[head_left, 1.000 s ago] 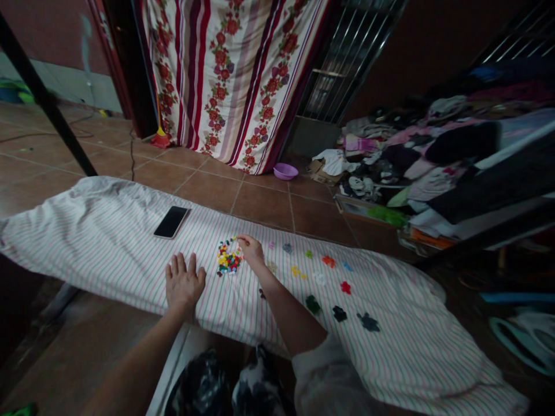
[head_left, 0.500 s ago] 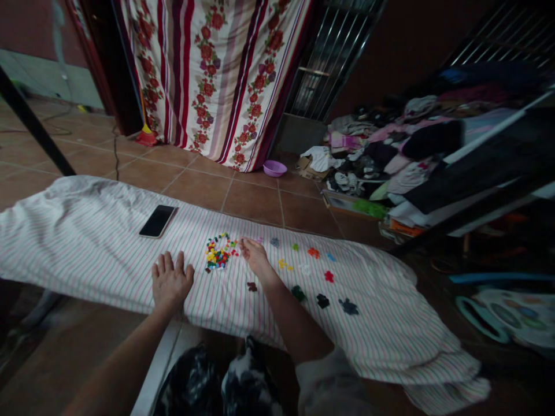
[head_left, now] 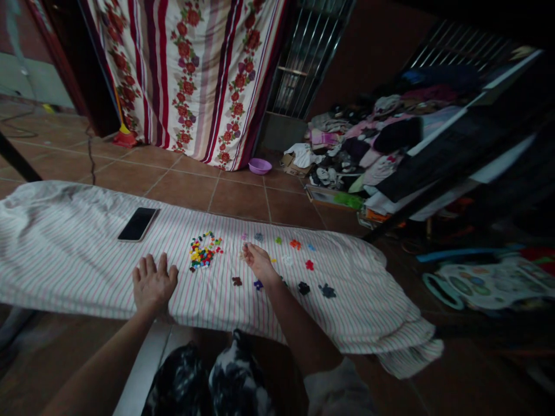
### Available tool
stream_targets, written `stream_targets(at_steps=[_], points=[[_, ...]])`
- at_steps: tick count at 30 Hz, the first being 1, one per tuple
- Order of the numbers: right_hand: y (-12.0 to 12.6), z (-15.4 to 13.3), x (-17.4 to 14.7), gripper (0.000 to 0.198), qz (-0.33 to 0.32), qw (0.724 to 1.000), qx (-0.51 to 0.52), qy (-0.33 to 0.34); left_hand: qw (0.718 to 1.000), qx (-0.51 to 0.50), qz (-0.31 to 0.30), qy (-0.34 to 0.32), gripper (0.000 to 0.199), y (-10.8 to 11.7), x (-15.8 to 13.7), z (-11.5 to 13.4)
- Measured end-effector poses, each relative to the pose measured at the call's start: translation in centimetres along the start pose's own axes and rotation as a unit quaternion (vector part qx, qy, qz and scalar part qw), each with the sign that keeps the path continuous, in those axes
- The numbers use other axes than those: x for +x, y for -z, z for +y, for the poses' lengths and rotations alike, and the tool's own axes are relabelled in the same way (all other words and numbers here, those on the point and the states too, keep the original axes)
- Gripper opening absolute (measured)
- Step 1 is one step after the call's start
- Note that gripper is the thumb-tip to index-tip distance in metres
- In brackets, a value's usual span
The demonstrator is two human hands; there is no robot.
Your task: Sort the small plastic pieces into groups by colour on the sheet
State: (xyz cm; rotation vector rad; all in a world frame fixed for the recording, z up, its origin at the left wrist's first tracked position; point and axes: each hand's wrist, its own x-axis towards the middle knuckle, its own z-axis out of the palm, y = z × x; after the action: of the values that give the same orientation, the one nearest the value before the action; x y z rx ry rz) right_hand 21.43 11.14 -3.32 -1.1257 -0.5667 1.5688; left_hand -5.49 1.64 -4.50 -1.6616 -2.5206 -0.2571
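My left hand (head_left: 152,284) lies flat on the striped cloth (head_left: 87,242), fingers spread, holding nothing. To its right is a mixed heap of tiny coloured pieces (head_left: 202,252), too small to name. My right hand (head_left: 258,261) is closed in a pinch just above the cloth, right of the heap; what its fingertips hold, if anything, cannot be made out. Around it lie small single-colour groups: pink pieces (head_left: 245,236), grey pieces (head_left: 259,237), orange pieces (head_left: 295,244), red pieces (head_left: 309,264), brown pieces (head_left: 236,281) and purple-blue pieces (head_left: 258,285). My right hand and forearm partly hide yellow and dark green ones.
A phone (head_left: 138,224) lies on the cloth at the left. Black pieces (head_left: 304,288) and dark grey pieces (head_left: 327,290) sit towards the right. Beyond, on the tiled floor, are a purple basin (head_left: 260,166), a broom (head_left: 125,137) and piled clothes (head_left: 364,144).
My right hand has shifted right, away from the mixed heap, still pinched. The purple-blue pieces now show beside my forearm. My left hand stays flat; the whole view has swung slightly right.
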Motion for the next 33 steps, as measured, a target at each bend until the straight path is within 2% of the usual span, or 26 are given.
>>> stream_targets(at_steps=[11,17,25,29,33], points=[[6.1,-1.5,-2.2,0.01,0.029,0.999,0.006,0.025,1.0,-0.002,-0.018,0.004,0.061,-0.2,0.1,-0.1],[8.4,-1.4,-3.1,0.019,0.038,0.997,0.005,0.072,0.999,-0.02,-0.036,0.007,0.062,0.4,0.0,0.0],[10.6,-2.2,-4.2,0.024,0.081,0.994,0.001,0.068,0.999,-0.028,-0.033,-0.002,0.062,1.2,-0.3,0.2],[11.8,-2.3,-5.5,0.029,0.102,0.986,-0.045,0.122,0.999,-0.022,-0.019,-0.017,0.063,1.3,-0.4,0.2],[14.3,-3.0,-7.5,0.033,0.172,0.963,-0.103,0.181,0.999,-0.035,-0.029,-0.011,0.064,1.4,-0.3,0.2]])
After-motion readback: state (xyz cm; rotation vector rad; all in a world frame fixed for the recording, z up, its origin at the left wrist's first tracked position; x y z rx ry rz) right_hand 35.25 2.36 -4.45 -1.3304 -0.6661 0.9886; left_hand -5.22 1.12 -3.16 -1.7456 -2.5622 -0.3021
